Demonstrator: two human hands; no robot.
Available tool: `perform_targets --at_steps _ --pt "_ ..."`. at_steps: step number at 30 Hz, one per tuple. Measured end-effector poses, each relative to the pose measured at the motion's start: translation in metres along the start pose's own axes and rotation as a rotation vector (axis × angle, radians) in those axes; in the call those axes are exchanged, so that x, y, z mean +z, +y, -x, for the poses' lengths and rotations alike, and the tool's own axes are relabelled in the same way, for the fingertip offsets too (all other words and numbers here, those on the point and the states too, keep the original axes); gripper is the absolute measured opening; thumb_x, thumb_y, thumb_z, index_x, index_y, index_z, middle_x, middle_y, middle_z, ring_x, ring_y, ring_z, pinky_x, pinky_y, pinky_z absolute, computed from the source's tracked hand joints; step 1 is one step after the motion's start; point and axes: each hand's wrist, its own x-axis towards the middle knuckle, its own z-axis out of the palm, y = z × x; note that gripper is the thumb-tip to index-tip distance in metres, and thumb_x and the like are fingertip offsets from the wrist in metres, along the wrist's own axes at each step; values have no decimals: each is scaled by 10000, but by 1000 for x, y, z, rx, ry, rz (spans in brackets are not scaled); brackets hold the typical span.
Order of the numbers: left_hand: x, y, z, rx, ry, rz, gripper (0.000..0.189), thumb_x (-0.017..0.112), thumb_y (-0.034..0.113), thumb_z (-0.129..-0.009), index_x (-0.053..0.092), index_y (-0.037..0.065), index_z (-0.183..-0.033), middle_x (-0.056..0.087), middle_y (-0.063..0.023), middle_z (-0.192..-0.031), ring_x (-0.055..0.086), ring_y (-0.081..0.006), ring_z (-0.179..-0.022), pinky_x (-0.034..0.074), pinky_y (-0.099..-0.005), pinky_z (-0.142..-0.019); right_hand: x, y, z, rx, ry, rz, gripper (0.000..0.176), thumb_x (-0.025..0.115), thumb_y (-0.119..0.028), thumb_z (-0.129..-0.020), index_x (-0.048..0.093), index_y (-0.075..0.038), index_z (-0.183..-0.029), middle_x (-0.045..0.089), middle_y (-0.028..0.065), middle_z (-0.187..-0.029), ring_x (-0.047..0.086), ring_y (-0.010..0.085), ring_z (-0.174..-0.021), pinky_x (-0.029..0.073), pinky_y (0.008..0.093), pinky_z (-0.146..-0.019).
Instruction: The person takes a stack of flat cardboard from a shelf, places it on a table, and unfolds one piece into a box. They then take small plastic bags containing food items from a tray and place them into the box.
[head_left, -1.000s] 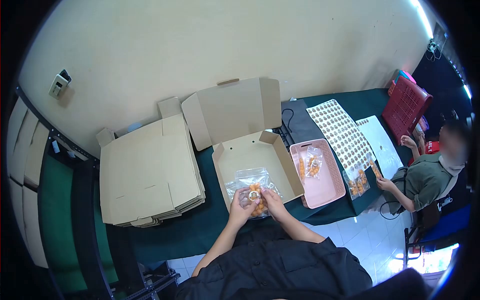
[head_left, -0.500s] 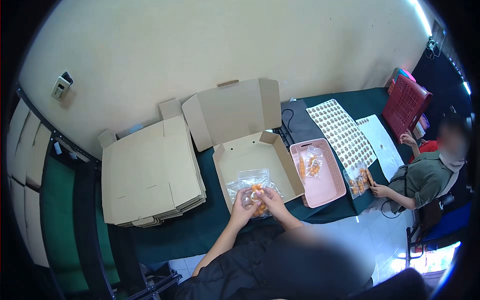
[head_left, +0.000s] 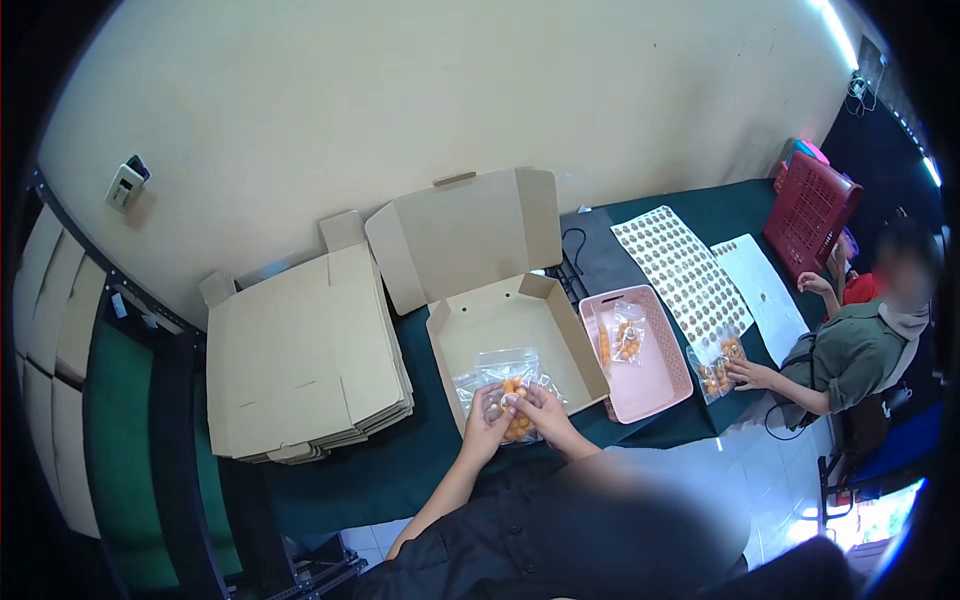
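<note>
A clear plastic bag of orange balls (head_left: 519, 425) is held over the front of an open cardboard box (head_left: 480, 315). My left hand (head_left: 486, 412) grips the bag's left side, its thumb near the middle. From the right, my right hand (head_left: 540, 408) presses on the same bag with thumb and fingers. More clear plastic bags lie in the box under and beside my hands. Right of the box, a pink basket (head_left: 650, 390) holds small bags of orange balls (head_left: 628, 340).
Flattened cardboard boxes (head_left: 280, 370) are stacked at the left. Sticker sheets (head_left: 680, 275) lie at the right, near a dark red basket (head_left: 812, 215). A co-worker (head_left: 850, 350) there touches bags of orange balls (head_left: 715, 378). Someone in red is partly visible behind.
The co-worker's near hand now lies spread over the bags. The view has shifted slightly. My hands stay on the bag, with more of its orange balls showing.
</note>
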Motion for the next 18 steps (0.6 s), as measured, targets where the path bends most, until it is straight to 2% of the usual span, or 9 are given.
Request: perform_targets --at_steps 2,4,5,7,10,13,16,18 --pt "0 -2 3 10 -24 -11 497 587 -26 -778 312 29 -1188 463 -136 -1095 542 -187 -966 494 -279 -776 -3 7 -3 -5 8 2 313 562 -199 -854 494 15 -1072 570 53 -957 546 103 -856 435 235 -759" --pt "-1 -2 3 16 -47 -23 488 582 -17 -785 310 27 -1188 465 -136 -1094 541 -190 -971 495 -283 -774 -4 7 -4 92 37 -247 319 542 -221 -866 495 13 -1078 568 56 -956 538 102 -869 431 235 -766" --pt "-3 -3 2 -15 -39 5 489 590 8 -789 309 32 -1189 470 -139 -1100 541 -184 -963 488 -279 -775 -3 8 -4 89 40 -250 319 542 -221 -866 495 13 -1078 568 56 -956 538 102 -869 431 235 -766" --pt "-4 -4 3 -49 -28 35 492 598 33 -793 308 38 -1191 474 -143 -1107 540 -177 -955 482 -275 -775 3 -1 0 -59 -12 26 326 511 -242 -882 491 9 -1089 569 56 -955 536 101 -874 431 233 -765" --pt "-2 2 5 -38 -50 -22 471 567 -10 -797 310 30 -1189 465 -133 -1099 540 -201 -976 488 -288 -792 0 4 -4 41 23 -82 327 488 -257 -893 497 7 -1086 570 53 -957 539 101 -870 432 230 -764" --pt "2 5 6 -18 -33 -72 483 575 -14 -791 307 31 -1190 461 -133 -1106 543 -200 -969 488 -284 -792 2 -1 -1 -11 24 -30 310 485 -249 -894 511 5 -1070 572 44 -955 546 100 -850 438 225 -755" --pt "-2 -6 4 -55 -6 48 508 593 -19 -777 302 33 -1190 466 -135 -1111 545 -199 -966 487 -281 -793 3 -2 2 -17 -14 16 293 502 -218 -885 509 11 -1068 571 43 -961 542 101 -873 435 226 -771" --pt "0 -8 5 32 -45 -66 488 576 -11 -792 299 35 -1191 477 -137 -1108 542 -191 -970 481 -283 -801 2 0 1 47 16 -89 297 515 -201 -877 497 15 -1081 571 47 -964 543 104 -881 435 231 -777"
